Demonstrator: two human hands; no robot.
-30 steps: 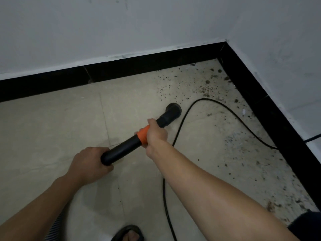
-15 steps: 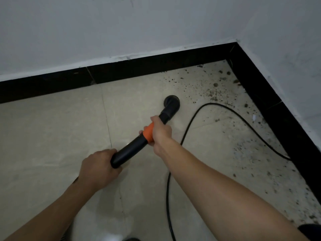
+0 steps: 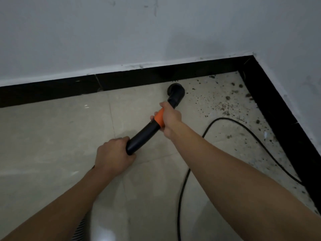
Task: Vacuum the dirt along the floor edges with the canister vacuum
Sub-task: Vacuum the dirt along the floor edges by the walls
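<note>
At the foot of the far wall, the round nozzle (image 3: 175,91) of the vacuum sat on the floor tiles (image 3: 52,136), just beside the black skirting (image 3: 132,80). Loose dirt (image 3: 224,106) lay scattered to its right, thickest toward the corner and along the right-hand skirting. The canister itself was out of view; only a ribbed hose (image 3: 79,230) showed at the bottom edge.

Assessment of the step: I judged that the nozzle should be held flat to the tile and drawn slowly rightward along the skirting into the corner, in overlapping passes. The black power cord (image 3: 217,120) looped across the dirty patch and would want lifting aside, lest it snag or shelter dirt beneath it.

My right hand (image 3: 171,117) was extended well forward, arm nearly straight, fingers wrapped round the wand (image 3: 144,136) at its orange collar (image 3: 159,120). My left hand (image 3: 112,155) sat nearer my body, elbow bent, fingers closed round the wand's rear end. Both grips appeared firm.
</note>
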